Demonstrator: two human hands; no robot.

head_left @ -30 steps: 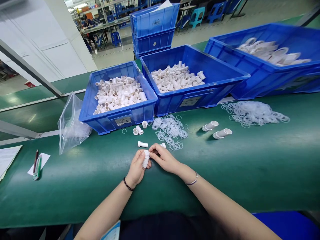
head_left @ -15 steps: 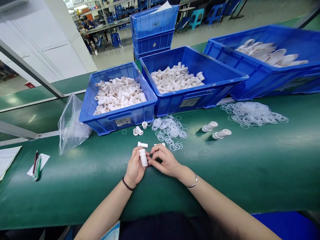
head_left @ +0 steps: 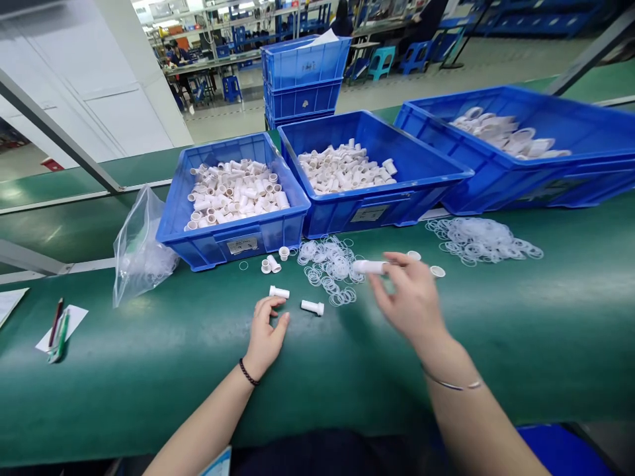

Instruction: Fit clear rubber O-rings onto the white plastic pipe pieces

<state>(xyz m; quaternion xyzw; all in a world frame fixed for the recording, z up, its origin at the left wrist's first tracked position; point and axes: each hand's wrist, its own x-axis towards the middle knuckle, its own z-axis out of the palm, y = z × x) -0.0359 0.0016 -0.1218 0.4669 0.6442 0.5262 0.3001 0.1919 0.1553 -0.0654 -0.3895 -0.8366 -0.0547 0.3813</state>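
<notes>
My right hand (head_left: 409, 299) holds a white plastic tube (head_left: 370, 267) by its end, lifted over the green table just right of a heap of clear rubber rings (head_left: 330, 261). My left hand (head_left: 265, 330) rests on the table, fingers apart and empty. Two short white fittings lie just beyond it: one (head_left: 278, 291) above the fingertips, another (head_left: 312, 307) to the right. Behind my right hand, two white tube ends (head_left: 437, 270) show, mostly hidden.
Two blue bins of white tubes (head_left: 233, 192) (head_left: 347, 168) stand at the back, and a third (head_left: 501, 132) with larger white parts at the right. A second ring heap (head_left: 479, 238), a clear bag (head_left: 141, 244), pens on paper (head_left: 57, 327) and loose fittings (head_left: 272, 263) surround me.
My right hand has taken the white tube from between both hands and carried it right, toward the two lying tubes. My left hand let go and now lies empty. The view tilted up slightly.
</notes>
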